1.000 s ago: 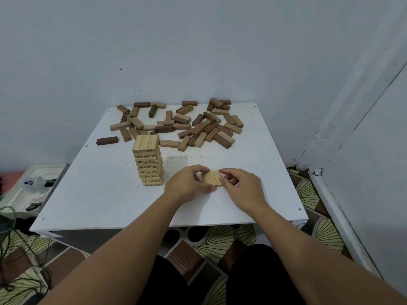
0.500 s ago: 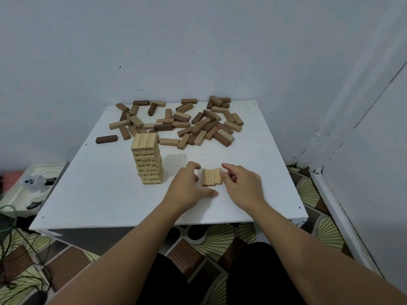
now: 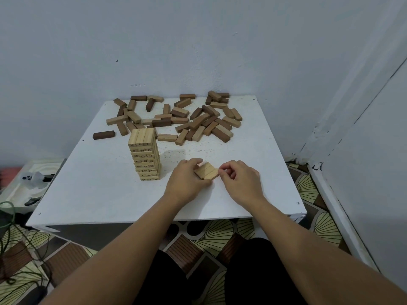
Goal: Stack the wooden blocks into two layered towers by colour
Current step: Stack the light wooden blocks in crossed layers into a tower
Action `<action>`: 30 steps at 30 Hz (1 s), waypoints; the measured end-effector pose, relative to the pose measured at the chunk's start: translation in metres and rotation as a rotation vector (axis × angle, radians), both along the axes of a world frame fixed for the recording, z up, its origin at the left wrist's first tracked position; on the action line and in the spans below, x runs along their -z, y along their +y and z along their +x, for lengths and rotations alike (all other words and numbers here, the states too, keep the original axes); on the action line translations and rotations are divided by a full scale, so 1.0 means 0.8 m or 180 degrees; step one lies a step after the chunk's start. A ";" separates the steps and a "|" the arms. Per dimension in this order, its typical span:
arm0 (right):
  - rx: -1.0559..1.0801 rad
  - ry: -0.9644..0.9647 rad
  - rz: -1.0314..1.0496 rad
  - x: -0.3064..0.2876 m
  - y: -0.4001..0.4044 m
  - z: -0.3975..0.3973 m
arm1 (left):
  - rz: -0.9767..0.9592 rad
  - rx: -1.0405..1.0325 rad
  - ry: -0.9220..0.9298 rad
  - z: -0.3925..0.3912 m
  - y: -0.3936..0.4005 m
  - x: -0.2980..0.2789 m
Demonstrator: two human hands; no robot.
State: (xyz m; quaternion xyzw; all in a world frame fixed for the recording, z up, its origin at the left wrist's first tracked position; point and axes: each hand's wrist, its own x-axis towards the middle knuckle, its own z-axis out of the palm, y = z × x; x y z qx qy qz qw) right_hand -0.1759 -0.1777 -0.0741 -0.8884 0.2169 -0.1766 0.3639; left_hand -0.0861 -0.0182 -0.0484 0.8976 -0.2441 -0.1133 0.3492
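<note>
- Two bare forearms are reaching forward from the bottom of the view, over dark trousers and a patterned floor, onto a white tabletop.
- The left hand is lying on the tabletop with its fingers curled round the left side of a small set of pale blocks, thumb along the near edge.
- The right hand is sitting just to the right of that set, its fingertips bent in and touching the right end; whether it is pinching or only pressing, I cannot tell.
- The set of pale blocks is lying side by side, turned at an angle to the tabletop edge, between the two hands.
- Just to the left of the left hand, a pale tower is standing upright on the tabletop, many layers high, with numbers printed on the block ends and three blocks forming its top layer.
- Beyond the tower, a loose heap of brown blocks in lighter and darker shades is spreading across the far part of the tabletop, up to the wall.
- One dark block is lying alone to the left of the heap, near the tabletop's left edge.
- On the floor to the far left, a white tray and green cords are showing.
</note>
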 end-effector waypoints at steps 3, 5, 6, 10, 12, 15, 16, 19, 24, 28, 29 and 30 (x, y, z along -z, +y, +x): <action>-0.0047 0.0050 -0.0073 0.001 0.000 0.000 | -0.0114 0.0229 0.0158 0.013 0.013 -0.004; -0.0122 0.0172 -0.0187 0.000 0.001 -0.001 | -0.0158 0.0312 0.0242 0.017 0.018 -0.006; -0.0164 0.0226 -0.0234 -0.002 0.001 -0.002 | -0.0205 0.0316 0.0275 0.018 0.020 -0.007; -0.0293 0.0383 -0.0360 -0.004 0.001 -0.003 | -0.0262 0.0074 0.0172 0.015 0.032 -0.004; -0.0367 0.0462 -0.0457 -0.003 0.001 -0.003 | -0.0263 -0.0037 0.0135 0.013 0.036 -0.001; -0.0438 0.0571 -0.0552 -0.003 0.000 -0.003 | -0.0330 -0.0045 0.0187 0.011 0.037 -0.002; -0.0445 0.0601 -0.0555 -0.003 0.000 -0.003 | -0.0359 -0.0060 0.0227 0.011 0.036 -0.002; -0.0454 0.0625 -0.0543 -0.003 -0.001 -0.003 | -0.0435 -0.0107 0.0311 0.012 0.035 -0.004; -0.0415 0.0549 -0.0431 -0.003 -0.001 -0.005 | -0.0529 -0.0182 0.0333 0.007 0.036 -0.004; -0.0323 0.0327 -0.0310 0.002 -0.001 -0.006 | -0.0724 -0.0271 0.0282 -0.001 0.039 0.001; -0.0310 0.0317 -0.0323 0.002 -0.001 -0.006 | -0.0746 -0.0302 0.0282 -0.002 0.039 0.001; -0.0303 0.0312 -0.0335 0.003 -0.001 -0.006 | -0.0759 -0.0329 0.0288 -0.003 0.039 0.001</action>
